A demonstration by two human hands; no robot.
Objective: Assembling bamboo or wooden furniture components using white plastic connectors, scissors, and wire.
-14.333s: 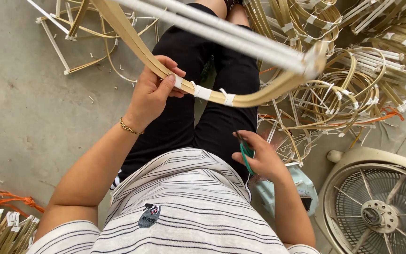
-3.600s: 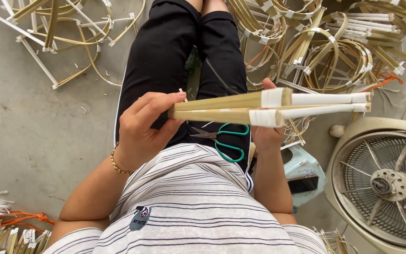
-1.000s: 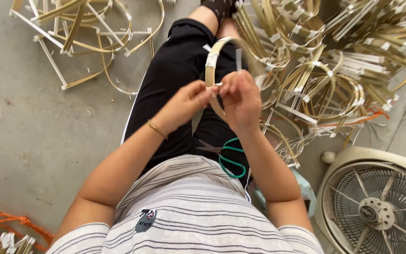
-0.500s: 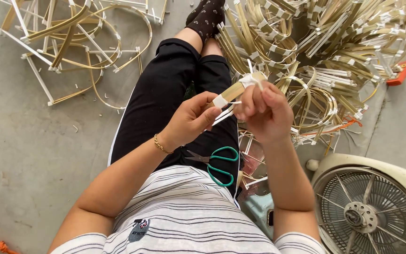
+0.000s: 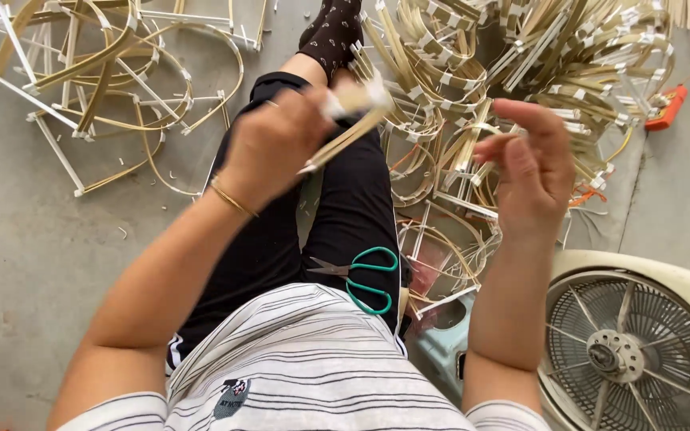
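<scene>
My left hand [image 5: 273, 144] is closed on a folded bundle of bamboo strips [image 5: 349, 124] bound with white tape, held above my black-trousered legs; it is blurred by motion. My right hand [image 5: 533, 172] hangs apart to the right, fingers spread, holding nothing, over the heap of bent bamboo frames [image 5: 505, 72]. Green-handled scissors [image 5: 361, 275] lie on my lap near my striped shirt.
A second pile of bamboo frames [image 5: 97, 88] lies on the concrete floor at the upper left. A cream electric fan [image 5: 640, 343] sits on the floor at the lower right. An orange tool [image 5: 668, 108] lies at the far right. A pale plastic stool edge [image 5: 445, 347] shows beside my right arm.
My right hand has let go of the taped bundle and moved off to the right, open. The left hand keeps the bundle and swings it upward.
</scene>
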